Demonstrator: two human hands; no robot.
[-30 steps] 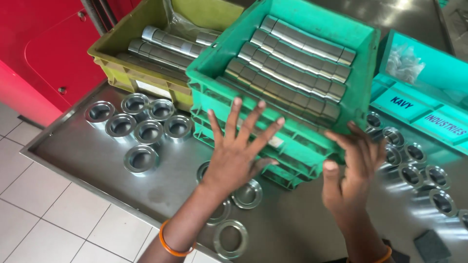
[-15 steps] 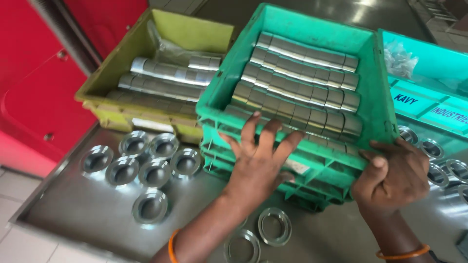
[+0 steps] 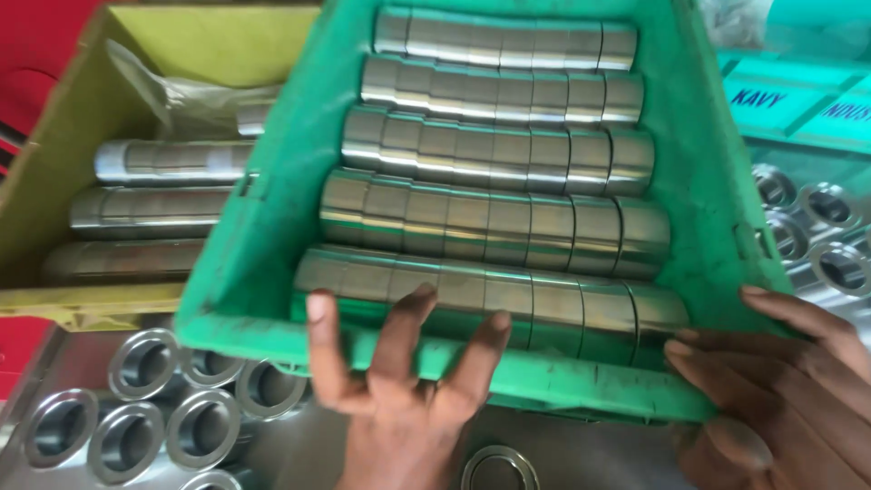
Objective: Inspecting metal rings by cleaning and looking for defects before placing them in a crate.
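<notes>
Both hands are on the green crate (image 3: pixel 272 227) now, so the grab is basically done, but I'd say it isn't lifted or shifted anywhere yet. Left hand (image 3: pixel 399 399) has its fingers spread wide over the crate's near rim; right hand (image 3: pixel 780 381) curls around the near right corner. The crate sits on the table (image 3: pixel 581 454), right of a yellow crate (image 3: pixel 54 154). Count: five rows of steel sleeves (image 3: pixel 490 218) inside the green crate, three tubes showing in the yellow one, about six loose rings (image 3: pixel 145 363) below its left corner.
</notes>
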